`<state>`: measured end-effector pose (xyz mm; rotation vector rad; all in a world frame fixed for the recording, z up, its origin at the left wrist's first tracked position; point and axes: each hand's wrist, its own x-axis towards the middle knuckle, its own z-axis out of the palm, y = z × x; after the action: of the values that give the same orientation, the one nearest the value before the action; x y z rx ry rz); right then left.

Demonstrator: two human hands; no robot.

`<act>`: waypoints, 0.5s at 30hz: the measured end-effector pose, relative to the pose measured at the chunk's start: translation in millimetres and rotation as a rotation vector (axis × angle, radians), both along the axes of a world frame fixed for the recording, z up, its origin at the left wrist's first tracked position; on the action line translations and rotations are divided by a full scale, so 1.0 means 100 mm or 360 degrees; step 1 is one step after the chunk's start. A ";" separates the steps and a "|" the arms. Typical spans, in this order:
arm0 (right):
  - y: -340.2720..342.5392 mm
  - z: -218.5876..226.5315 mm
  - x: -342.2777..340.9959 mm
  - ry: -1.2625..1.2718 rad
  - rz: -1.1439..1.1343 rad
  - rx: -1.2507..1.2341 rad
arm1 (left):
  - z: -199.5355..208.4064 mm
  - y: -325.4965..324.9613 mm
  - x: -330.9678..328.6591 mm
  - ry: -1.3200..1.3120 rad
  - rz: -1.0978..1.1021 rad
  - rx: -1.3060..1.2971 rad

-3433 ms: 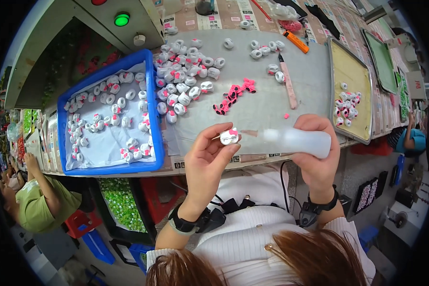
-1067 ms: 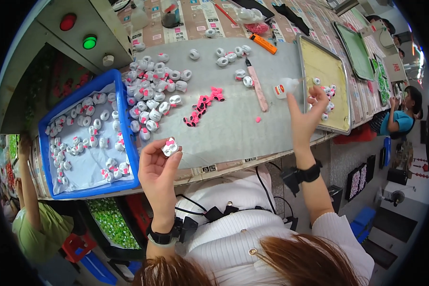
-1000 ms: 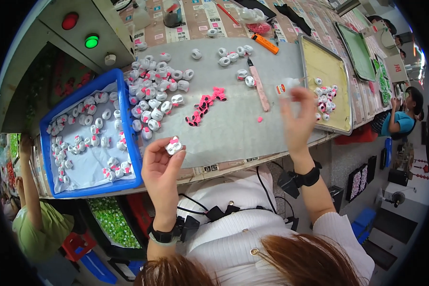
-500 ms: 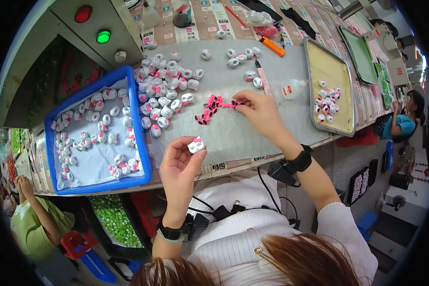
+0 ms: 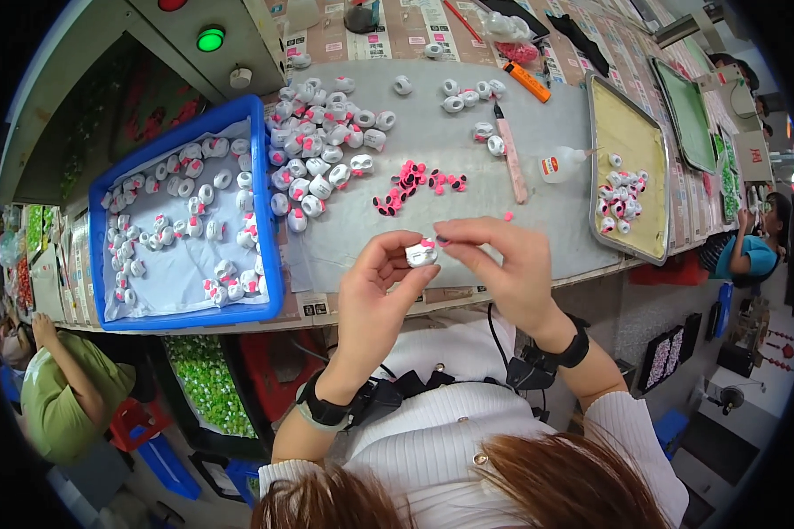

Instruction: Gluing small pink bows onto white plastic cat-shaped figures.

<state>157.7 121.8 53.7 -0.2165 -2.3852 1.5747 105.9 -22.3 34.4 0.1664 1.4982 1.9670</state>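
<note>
Left hand [image 5: 372, 284] pinches a bow-topped white bead [image 5: 421, 255], right hand [image 5: 516, 271] a dark piece [image 5: 442, 239], seemingly unjoined; loose beads [image 5: 313, 145] outnumber those on the metal tray [image 5: 628, 123].

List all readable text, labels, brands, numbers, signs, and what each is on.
Locations only, no wording copied:
Squeeze bottle: red-and-white label, fine print too small to read.
Table covering: scattered printed blocks, some pink, mostly too small to read.
Pale panel at far right: red marking, too small to read reliably.
White piece in the left hand: no lettering I can make out.
</note>
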 end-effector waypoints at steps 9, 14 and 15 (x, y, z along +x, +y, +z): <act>0.03 -0.09 -0.01 0.0448 0.0280 0.0597 | 0.04 0.02 0.05 0.0168 -0.0044 -0.0116; 0.01 -0.07 0.04 0.0438 0.0306 0.0768 | 0.09 -0.01 0.04 0.0108 -0.0049 -0.0153; 0.01 -0.09 0.06 0.0446 0.0300 0.0811 | 0.10 -0.01 0.03 0.0110 -0.0051 -0.0154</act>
<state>163.2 122.9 44.9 0.3187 -2.5278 0.9310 109.3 -23.6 44.0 0.2175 1.6217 1.8764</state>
